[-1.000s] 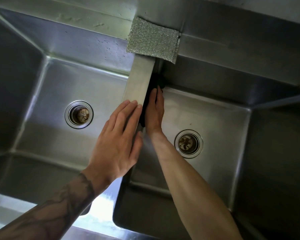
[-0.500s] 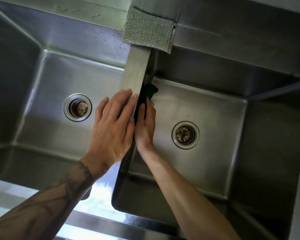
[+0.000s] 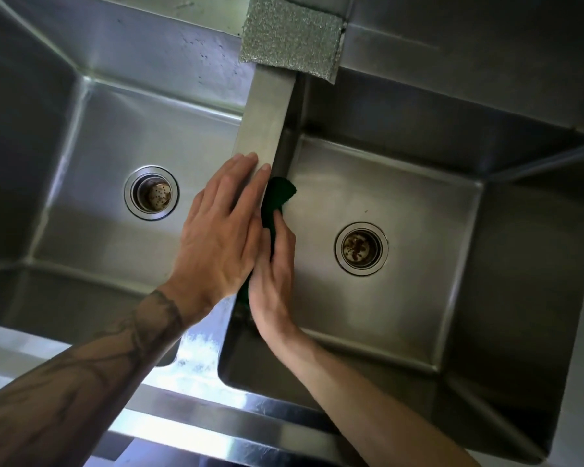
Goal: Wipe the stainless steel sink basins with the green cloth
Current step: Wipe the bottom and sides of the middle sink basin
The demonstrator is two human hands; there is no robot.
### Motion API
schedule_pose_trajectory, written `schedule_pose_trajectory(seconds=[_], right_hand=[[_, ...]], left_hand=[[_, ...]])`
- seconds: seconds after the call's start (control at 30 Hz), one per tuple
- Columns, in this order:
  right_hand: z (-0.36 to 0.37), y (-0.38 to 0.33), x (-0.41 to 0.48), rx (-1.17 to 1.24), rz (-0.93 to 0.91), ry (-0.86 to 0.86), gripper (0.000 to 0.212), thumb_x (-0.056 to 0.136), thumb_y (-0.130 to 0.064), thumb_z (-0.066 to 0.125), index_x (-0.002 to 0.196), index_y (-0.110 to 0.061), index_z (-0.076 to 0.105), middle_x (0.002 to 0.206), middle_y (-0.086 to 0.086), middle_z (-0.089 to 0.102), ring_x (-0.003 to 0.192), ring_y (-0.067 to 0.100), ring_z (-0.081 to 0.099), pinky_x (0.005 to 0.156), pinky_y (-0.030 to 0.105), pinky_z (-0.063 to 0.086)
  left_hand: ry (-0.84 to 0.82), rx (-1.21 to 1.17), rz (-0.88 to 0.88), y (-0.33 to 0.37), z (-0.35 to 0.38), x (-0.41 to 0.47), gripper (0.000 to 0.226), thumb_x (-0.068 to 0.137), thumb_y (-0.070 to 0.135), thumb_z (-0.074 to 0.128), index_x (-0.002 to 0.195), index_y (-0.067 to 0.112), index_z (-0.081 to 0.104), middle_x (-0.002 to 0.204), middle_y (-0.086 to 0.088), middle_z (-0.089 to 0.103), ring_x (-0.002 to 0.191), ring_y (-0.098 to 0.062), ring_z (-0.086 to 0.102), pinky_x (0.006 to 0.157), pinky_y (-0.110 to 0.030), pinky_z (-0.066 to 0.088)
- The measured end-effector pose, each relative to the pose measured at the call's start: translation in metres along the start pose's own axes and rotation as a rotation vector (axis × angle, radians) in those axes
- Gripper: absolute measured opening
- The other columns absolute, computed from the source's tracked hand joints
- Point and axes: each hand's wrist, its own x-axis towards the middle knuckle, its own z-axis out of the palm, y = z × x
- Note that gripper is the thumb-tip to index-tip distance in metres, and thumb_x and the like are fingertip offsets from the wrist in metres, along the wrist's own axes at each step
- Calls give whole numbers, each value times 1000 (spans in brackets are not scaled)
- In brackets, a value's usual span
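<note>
- Right hand [image 3: 273, 264]: straight fingers press dark green cloth [image 3: 279, 195] against the stainless steel right basin [image 3: 418, 197], on its inner wall.
- Left hand [image 3: 223, 230]: fingers extended, braced on flat steel divider [image 3: 267, 123].
- Best practice: even pressure, overlapping strokes.

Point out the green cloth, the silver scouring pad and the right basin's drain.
green cloth [image 3: 280, 193], head view, its exposed upper fold.
silver scouring pad [image 3: 290, 38], head view, middle of its top face.
right basin's drain [image 3: 361, 248], head view, centre of the strainer.
</note>
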Motion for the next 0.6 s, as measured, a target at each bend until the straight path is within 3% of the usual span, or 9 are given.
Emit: schedule_pose_trajectory(seconds=[0.07, 0.2, 0.27, 0.33, 0.43, 0.5, 0.57, 0.6], right_hand=[[0, 3, -5, 8, -22, -40, 38, 110, -49, 40, 149, -49, 43, 149, -17, 46, 143, 11, 47, 118, 38, 41], [1, 10, 29, -155, 146, 57, 43, 113, -28, 38, 155, -18, 44, 149, 7, 47, 140, 18, 46, 120, 45, 36], [2, 7, 32, -188, 212, 66, 44, 114, -26, 37, 157, -15, 42, 151, 10, 46, 141, 21, 45, 121, 45, 35], [4, 0, 12, -149, 177, 74, 44, 114, -33, 37, 157, -26, 42, 153, -2, 45, 143, 14, 44, 122, 43, 35], [1, -9, -32, -68, 72, -6, 39, 110, -52, 37, 149, -56, 38, 146, -32, 44, 141, -1, 44, 118, 34, 38], [-1, -9, -42, -88, 56, -48, 37, 109, -55, 35, 146, -63, 35, 143, -38, 43, 141, -2, 44, 117, 32, 38], [-3, 1, -30, -156, 72, 4, 40, 112, -41, 35, 152, -46, 37, 145, -30, 45, 141, 5, 45, 120, 36, 37], [-3, 6, -19, -188, 115, 21, 42, 113, -31, 36, 155, -30, 41, 148, -16, 48, 142, 14, 46, 121, 41, 36]], left_hand=[[-5, -3, -1, -1, 0, 1, 57, 104, 20, 39, 157, 2, 45, 163, -20, 41, 154, -38, 37, 124, -52, 34], [2, -2, -3, 2, -2, 1, 56, 104, 21, 36, 156, 0, 46, 162, -22, 42, 153, -39, 38, 123, -51, 35], [-1, 5, 3, 3, -2, 1, 56, 105, 20, 35, 155, -1, 46, 162, -23, 42, 153, -39, 38, 123, -51, 35], [-4, 6, 5, 2, -3, 1, 56, 104, 20, 36, 156, -1, 46, 162, -23, 42, 153, -40, 38, 123, -51, 35], [-6, 5, 6, 1, -2, 1, 53, 106, 15, 39, 157, 0, 44, 163, -21, 41, 154, -39, 37, 123, -51, 35], [-4, 2, 4, 0, -1, 0, 52, 108, 16, 38, 157, 1, 44, 163, -21, 40, 154, -38, 36, 124, -51, 34], [-8, -1, 8, 1, -2, 0, 52, 108, 16, 37, 157, 0, 44, 163, -22, 41, 154, -39, 36, 124, -51, 34], [-9, -3, 11, 2, -2, 1, 52, 107, 15, 36, 156, -1, 44, 163, -23, 41, 154, -40, 37, 124, -52, 34]])
